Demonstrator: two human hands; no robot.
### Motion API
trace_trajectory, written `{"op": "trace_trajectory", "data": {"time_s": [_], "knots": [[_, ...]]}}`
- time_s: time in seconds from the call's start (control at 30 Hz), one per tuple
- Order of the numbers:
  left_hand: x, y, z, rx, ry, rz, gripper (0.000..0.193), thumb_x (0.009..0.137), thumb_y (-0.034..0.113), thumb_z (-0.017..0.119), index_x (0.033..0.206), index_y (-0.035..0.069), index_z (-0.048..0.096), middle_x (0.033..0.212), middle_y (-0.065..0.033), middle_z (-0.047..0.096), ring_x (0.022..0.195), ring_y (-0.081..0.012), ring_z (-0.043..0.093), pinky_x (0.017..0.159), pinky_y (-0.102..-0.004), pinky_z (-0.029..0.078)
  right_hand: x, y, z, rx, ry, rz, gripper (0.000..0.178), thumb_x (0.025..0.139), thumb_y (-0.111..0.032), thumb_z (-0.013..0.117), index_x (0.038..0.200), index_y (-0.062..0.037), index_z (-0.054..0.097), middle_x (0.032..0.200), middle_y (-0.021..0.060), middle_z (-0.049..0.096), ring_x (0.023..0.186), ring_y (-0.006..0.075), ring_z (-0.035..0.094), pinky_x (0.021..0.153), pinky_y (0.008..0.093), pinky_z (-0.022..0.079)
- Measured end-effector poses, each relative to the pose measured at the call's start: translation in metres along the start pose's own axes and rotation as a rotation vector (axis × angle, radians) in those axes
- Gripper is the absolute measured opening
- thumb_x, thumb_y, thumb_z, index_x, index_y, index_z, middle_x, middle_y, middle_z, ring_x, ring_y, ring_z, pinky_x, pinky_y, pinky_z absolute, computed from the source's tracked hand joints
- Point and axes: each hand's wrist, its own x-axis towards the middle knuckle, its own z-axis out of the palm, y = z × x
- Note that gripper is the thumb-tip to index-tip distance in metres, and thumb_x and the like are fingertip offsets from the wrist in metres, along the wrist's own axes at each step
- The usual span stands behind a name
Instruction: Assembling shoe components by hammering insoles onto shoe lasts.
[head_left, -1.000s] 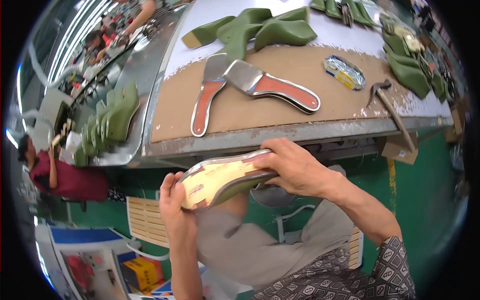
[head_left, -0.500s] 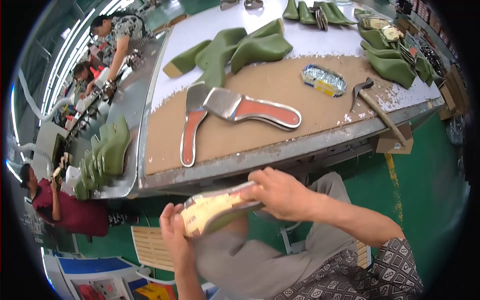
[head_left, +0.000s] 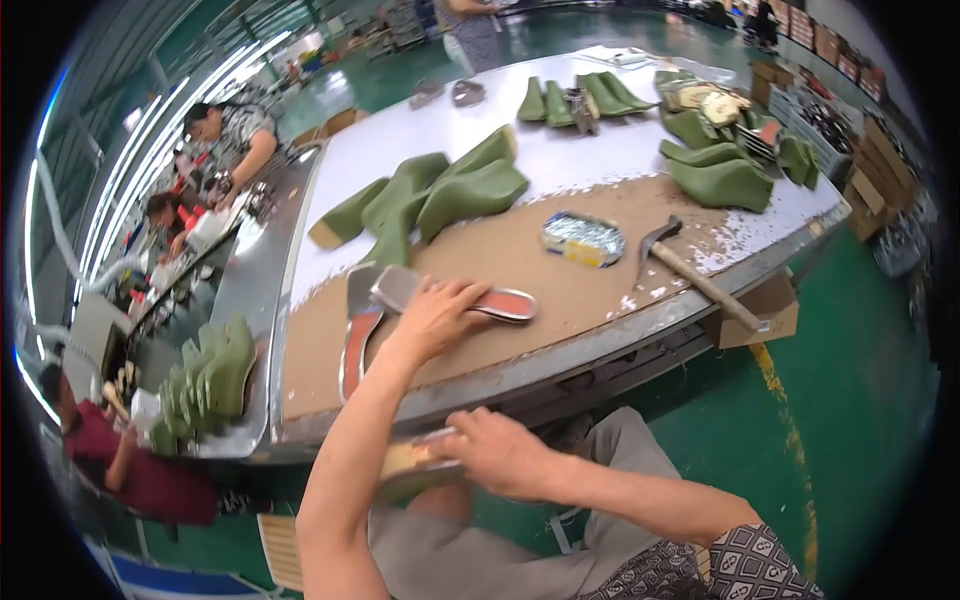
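The worktable (head_left: pixel 600 347) filled the middle of the frame, a heap of green shoe lasts (head_left: pixel 470 195) lying left of centre on it. At lower centre, below the table's edge, I saw the right hand (head_left: pixel 500 455) gripping a blurred green last with a pale yellow underside (head_left: pixel 403 460). The left hand (head_left: pixel 436 320) lay over a red-and-silver sole (head_left: pixel 512 304) near mid-frame; whether its fingers clasped it, I couldn't tell. A hammer (head_left: pixel 705 287) rested at centre right, near a foil-topped oval packet (head_left: pixel 583 240).
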Motion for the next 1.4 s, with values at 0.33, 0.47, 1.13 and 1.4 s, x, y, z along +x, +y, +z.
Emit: {"op": "trace_trajectory", "data": {"time_s": [0.33,0.47,1.13,1.4], "knots": [[0.126,0.026,0.004,-0.392,-0.026,0.024,0.043,0.078,-0.002,0.053,0.12,0.005,0.061,0.128,-0.0207,0.054,0.121,-0.0382,0.049,0.102,-0.0414,0.04,0.005,0.0,-0.005,0.037,-0.053,0.034,0.043,0.074,-0.027,0.073,0.111,-0.0122,0.056,0.107,0.0147,0.051,0.089,0.0311,0.051,0.075,0.0405,0.044],[0.178,0.067,0.037,-0.045,-0.177,0.034,0.029,0.09,0.026,0.054,0.109,0.008,0.067,0.096,-0.0202,0.067,0.092,-0.0376,0.062,0.082,-0.0463,0.049,0.006,0.01,0.012,0.063,0.089,-0.007,0.041,0.074,-0.029,0.073,0.108,-0.0114,0.057,0.107,0.0112,0.05,0.089,0.0279,0.049,0.071,0.039,0.043],[0.117,0.053,-0.003,-0.522,0.079,-0.37,0.024,0.084,0.019,0.068,0.09,-0.003,0.072,0.08,-0.0185,0.07,0.072,-0.0234,0.068,0.069,-0.0362,0.052,0.005,0.003,0.004,0.046,0.122,0.06,0.044,0.063,-0.025,0.078,0.1,-0.0122,0.058,0.091,0.0086,0.05,0.081,0.0247,0.051,0.065,0.035,0.044],[0.077,0.044,-0.046,-1.047,0.247,-0.356,0.029,0.093,0.019,0.062,0.105,-0.007,0.066,0.084,-0.0113,0.069,0.069,-0.0146,0.066,0.059,-0.0239,0.053,0.006,0.003,0.002,-0.006,0.074,-0.028,0.04,0.067,-0.018,0.075,0.101,-0.0098,0.056,0.094,0.0108,0.051,0.082,0.0271,0.052,0.069,0.0383,0.046]]}}
